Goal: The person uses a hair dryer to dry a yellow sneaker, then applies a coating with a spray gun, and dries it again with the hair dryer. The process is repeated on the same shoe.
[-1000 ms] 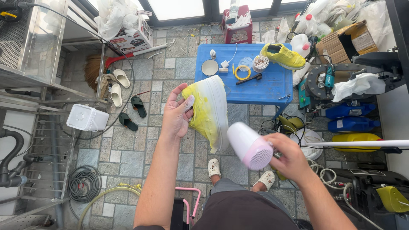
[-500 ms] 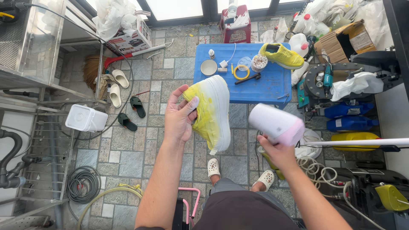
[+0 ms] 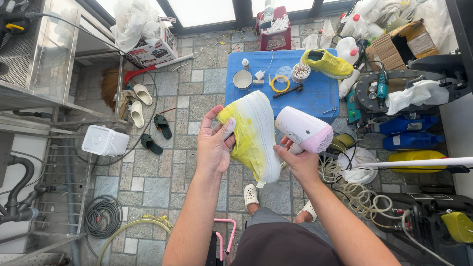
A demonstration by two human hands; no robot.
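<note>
My left hand (image 3: 213, 146) grips a shoe (image 3: 254, 134) with a yellow upper and a thick white sole, held upright in front of me with the sole facing right. My right hand (image 3: 299, 162) holds a white and pink hair dryer (image 3: 304, 130) by its handle, its body close beside the shoe's sole. A second yellow shoe (image 3: 327, 63) lies on the blue table (image 3: 315, 96) beyond my hands.
The blue table also carries a white cup (image 3: 242, 79), a yellow ring (image 3: 279, 83), a small brush jar (image 3: 299, 72) and a hammer (image 3: 287, 90). Sandals (image 3: 150, 129) and a white box (image 3: 104, 140) lie left. Tools, jugs and coiled cords (image 3: 362, 197) crowd the right; a red stool (image 3: 274, 23) stands behind.
My right hand has lifted the hair dryer from low by my knee up beside the shoe and turned it. The left hand has tilted the shoe slightly.
</note>
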